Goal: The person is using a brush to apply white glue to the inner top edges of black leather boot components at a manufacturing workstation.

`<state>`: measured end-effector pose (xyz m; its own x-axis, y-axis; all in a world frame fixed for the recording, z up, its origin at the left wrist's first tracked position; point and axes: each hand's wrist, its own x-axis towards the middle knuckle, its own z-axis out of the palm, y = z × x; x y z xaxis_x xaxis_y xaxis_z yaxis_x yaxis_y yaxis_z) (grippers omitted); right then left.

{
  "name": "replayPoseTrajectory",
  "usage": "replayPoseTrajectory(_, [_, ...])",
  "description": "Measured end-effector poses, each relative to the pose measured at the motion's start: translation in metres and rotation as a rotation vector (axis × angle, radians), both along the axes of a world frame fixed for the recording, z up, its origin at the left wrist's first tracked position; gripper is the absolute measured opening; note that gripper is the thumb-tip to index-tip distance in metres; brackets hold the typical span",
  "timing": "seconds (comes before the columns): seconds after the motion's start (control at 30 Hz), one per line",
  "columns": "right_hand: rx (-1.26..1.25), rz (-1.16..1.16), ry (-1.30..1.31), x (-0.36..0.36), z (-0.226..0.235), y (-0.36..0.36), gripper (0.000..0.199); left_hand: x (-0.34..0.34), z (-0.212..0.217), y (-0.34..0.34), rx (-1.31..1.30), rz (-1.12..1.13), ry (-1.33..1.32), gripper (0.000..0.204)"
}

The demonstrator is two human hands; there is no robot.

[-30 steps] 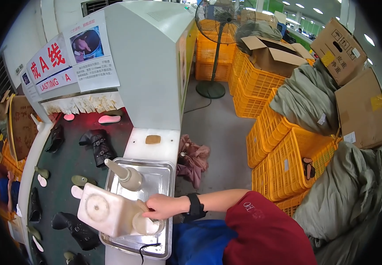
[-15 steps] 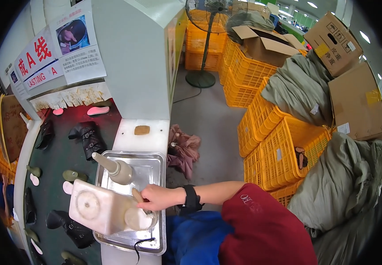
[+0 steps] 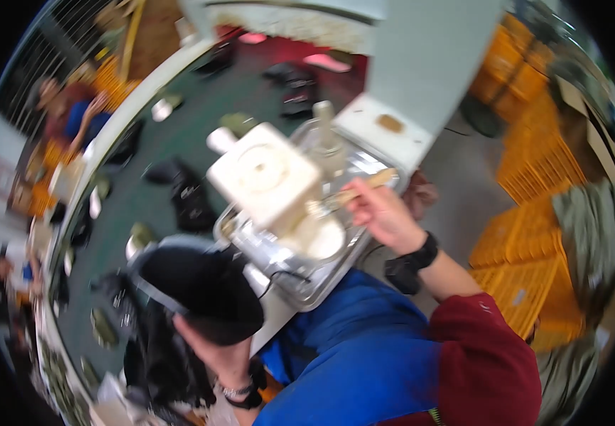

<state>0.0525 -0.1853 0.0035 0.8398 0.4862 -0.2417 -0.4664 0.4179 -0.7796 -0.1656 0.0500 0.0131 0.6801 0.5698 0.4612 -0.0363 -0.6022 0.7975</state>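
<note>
My left hand (image 3: 215, 348) is closed around a black shoe upper (image 3: 197, 284), its broad grey-rimmed underside facing up. In my right hand (image 3: 382, 213) is a brush with a wooden handle (image 3: 373, 182), held over the metal tray. The brush's pale bristles are beside the white glue container (image 3: 265, 176), whose cup (image 3: 321, 238) of white liquid opens towards me. Behind the container, a squeeze bottle (image 3: 327, 145) with a pointed nozzle stands in the tray (image 3: 297, 295). Motion blurs the picture, and finer detail on the upper is lost.
A dark green conveyor belt (image 3: 236, 92) carries black boots, olive lasts and pale insoles under a machine housing (image 3: 421, 64). A tan block (image 3: 391, 123) lies on the white ledge. Yellow crates (image 3: 520, 284) stand at right. Other people (image 3: 73, 113) sit beyond the belt.
The view has swung left. My left hand has come into view holding the black upper. My right hand has raised the brush from the cup.
</note>
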Motion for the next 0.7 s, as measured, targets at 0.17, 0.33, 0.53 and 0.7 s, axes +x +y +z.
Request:
replayPoseTrajectory(0.17, [0.067, 0.103, -0.17, -0.013, 0.021, 0.041, 0.023, -0.008, 0.015, -0.008, 0.312, 0.127, 0.159, 0.097])
replayPoseTrajectory(0.33, [-0.16, 0.186, -0.487, -0.044, 0.055, 0.068, 0.017, -0.009, 0.015, -0.01, 0.431, 0.133, 0.18, 0.089])
replayPoseTrajectory(0.53, [-0.222, 0.163, -0.866, -0.047, 0.045, 0.085, 0.011, -0.009, 0.018, -0.013, 0.433, 0.082, 0.165, 0.083])
replayPoseTrajectory(0.7, [-0.218, -0.093, -1.091, -0.04, 0.039, 0.1, 0.007, -0.004, 0.024, -0.016, 0.331, -0.017, 0.176, 0.08])
